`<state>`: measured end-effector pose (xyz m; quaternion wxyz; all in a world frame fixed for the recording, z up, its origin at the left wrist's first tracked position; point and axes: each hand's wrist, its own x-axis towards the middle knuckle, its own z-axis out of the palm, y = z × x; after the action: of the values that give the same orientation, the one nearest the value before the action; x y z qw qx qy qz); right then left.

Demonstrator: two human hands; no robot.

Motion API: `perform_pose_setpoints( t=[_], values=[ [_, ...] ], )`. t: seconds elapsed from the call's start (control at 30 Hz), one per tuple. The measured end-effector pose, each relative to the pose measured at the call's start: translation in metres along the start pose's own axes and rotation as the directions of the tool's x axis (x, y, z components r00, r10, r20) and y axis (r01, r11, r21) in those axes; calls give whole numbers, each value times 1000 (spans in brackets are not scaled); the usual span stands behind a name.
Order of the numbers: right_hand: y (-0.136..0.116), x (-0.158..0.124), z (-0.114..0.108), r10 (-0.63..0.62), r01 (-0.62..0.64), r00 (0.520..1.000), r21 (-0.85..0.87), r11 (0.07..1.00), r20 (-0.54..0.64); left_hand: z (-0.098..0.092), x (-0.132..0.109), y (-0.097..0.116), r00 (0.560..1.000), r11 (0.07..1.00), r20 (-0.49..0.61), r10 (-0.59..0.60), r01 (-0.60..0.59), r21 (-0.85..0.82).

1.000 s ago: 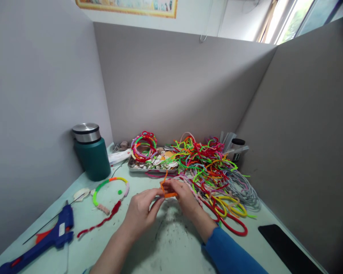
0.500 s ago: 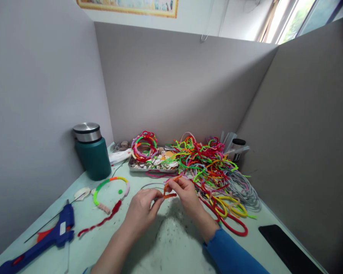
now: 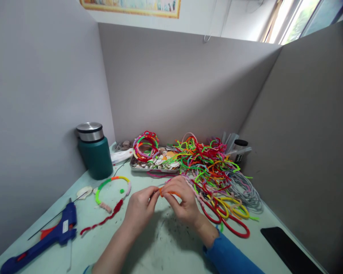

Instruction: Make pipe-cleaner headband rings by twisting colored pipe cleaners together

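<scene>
Both hands meet over the middle of the table around a fuzzy orange pipe cleaner (image 3: 175,193). My left hand (image 3: 141,205) pinches its left end between thumb and forefinger. My right hand (image 3: 183,199) closes over the rest, with its fingers curled above and the thumb below, so part of the orange piece is hidden. To the left lies a ring wrapped in coloured pipe cleaners (image 3: 99,190), green, orange, yellow, lilac and pink. A twisted dark red pipe cleaner (image 3: 114,211) trails from that ring's open side.
A blue glue gun (image 3: 65,224) and a green bottle (image 3: 96,158) stand left. Behind are a metal tray (image 3: 157,170) of small pieces, finished rings (image 3: 145,146) and a tangled pipe cleaner pile (image 3: 205,156). Red-handled scissors (image 3: 237,230) and a black phone-like slab (image 3: 286,247) lie right.
My right hand has turned over and closed around the orange pipe cleaner, whose loop showed between the hands before. My left hand keeps its pinch. The view has shifted slightly.
</scene>
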<state>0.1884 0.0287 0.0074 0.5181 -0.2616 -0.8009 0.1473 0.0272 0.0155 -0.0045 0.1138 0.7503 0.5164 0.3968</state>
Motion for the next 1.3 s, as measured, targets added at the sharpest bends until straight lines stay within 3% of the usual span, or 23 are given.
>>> perform_pose_setpoints(
  t=[0.2,0.5,0.9,0.97,1.03,1.13,1.2,1.3],
  values=[
    [1,-4,2,-99,102,995,-110,989,33,-5,2,0,995,982,-30,-97,90,-169],
    [9,-8,4,-117,135,988,-198,971,100,-2,3,-5,982,941,-46,-184,162,-297],
    [13,-11,5,-158,228,962,-340,912,223,2,5,-8,963,871,12,-270,250,-422],
    [13,-13,5,-176,234,963,-303,924,206,2,5,-10,963,887,-10,-270,245,-393],
    [13,-14,5,-191,213,975,-233,949,116,1,4,-10,968,908,-37,-249,220,-357],
    [15,-12,3,-69,52,988,-120,991,-140,-2,5,-9,979,932,-58,-193,164,-324],
    [17,-8,1,100,-111,955,-21,994,-278,-4,6,-7,988,942,-59,-141,116,-316],
    [24,-2,2,361,-319,894,189,929,-264,-6,6,-5,996,950,-41,-79,63,-306]
  ],
)
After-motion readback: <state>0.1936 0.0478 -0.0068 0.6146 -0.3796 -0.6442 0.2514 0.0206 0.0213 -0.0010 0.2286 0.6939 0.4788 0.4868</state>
